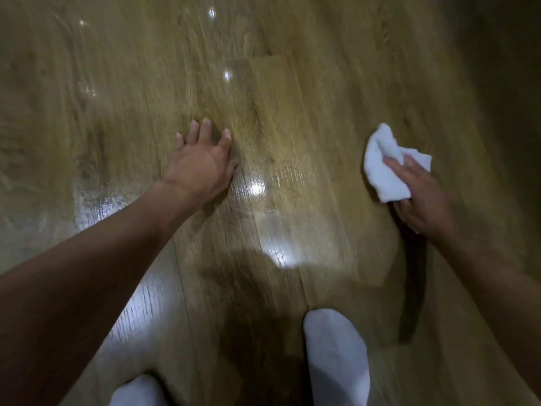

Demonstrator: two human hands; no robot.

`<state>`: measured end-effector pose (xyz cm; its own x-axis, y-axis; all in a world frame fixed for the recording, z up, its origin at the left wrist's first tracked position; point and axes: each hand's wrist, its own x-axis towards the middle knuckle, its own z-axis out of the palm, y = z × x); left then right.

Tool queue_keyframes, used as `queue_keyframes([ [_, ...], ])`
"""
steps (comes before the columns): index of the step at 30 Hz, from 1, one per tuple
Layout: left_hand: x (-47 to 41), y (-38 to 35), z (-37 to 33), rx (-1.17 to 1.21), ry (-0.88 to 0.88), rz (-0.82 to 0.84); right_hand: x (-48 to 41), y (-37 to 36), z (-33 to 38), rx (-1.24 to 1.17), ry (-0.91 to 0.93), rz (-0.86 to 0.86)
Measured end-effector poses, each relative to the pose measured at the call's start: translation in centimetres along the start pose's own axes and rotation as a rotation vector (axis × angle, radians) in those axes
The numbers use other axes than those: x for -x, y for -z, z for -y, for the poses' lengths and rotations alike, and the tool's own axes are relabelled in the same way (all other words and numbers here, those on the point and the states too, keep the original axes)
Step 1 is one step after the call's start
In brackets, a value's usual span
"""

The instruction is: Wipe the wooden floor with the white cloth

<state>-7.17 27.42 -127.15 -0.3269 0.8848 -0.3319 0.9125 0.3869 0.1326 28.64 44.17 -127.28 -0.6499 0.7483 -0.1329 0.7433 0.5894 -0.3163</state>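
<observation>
The wooden floor [292, 112] fills the whole view, glossy with bright light reflections. My left hand [202, 159] lies flat on the boards left of centre, fingers spread, holding nothing. At the right, my right hand [418, 197] grips a crumpled white cloth [386, 168] and presses it onto the floor. The fingers cover the cloth's lower right part. The picture is blurred by motion.
Two white-socked feet stand at the bottom: one at the bottom centre right [336, 358], one at the bottom left of centre [137, 391]. The far right edge of the floor [515, 83] is in deep shadow.
</observation>
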Motion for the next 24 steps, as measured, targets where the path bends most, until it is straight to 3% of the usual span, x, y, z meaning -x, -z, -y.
queue_keyframes([
  [2,0.0,-0.1,-0.5,0.000,0.018,-0.001,-2.7,-0.7,1.3,0.033,-0.135,-0.078],
  [4,0.1,0.0,-0.9,0.002,0.037,-0.007,-4.2,-2.1,4.5,-0.005,-0.148,-0.119],
  [8,0.1,0.1,-0.9,0.023,0.032,-0.021,1.2,-4.6,8.2,-0.048,0.155,0.021],
  [11,0.1,0.1,-0.3,0.023,0.011,-0.019,6.3,-3.3,5.1,-0.034,0.291,0.135],
  [15,0.1,0.0,-0.5,-0.017,0.011,-0.031,3.0,-1.7,3.6,-0.062,0.055,-0.005],
  [19,0.6,0.2,-0.8,0.014,0.013,-0.058,-0.8,-4.2,12.1,-0.261,-0.140,-0.055],
  [21,0.8,0.4,-0.3,0.056,-0.024,-0.071,2.4,-5.6,14.5,-0.148,0.143,0.083],
  [24,2.2,0.2,1.5,0.077,-0.043,-0.074,6.9,-4.7,11.6,-0.075,0.489,0.228],
])
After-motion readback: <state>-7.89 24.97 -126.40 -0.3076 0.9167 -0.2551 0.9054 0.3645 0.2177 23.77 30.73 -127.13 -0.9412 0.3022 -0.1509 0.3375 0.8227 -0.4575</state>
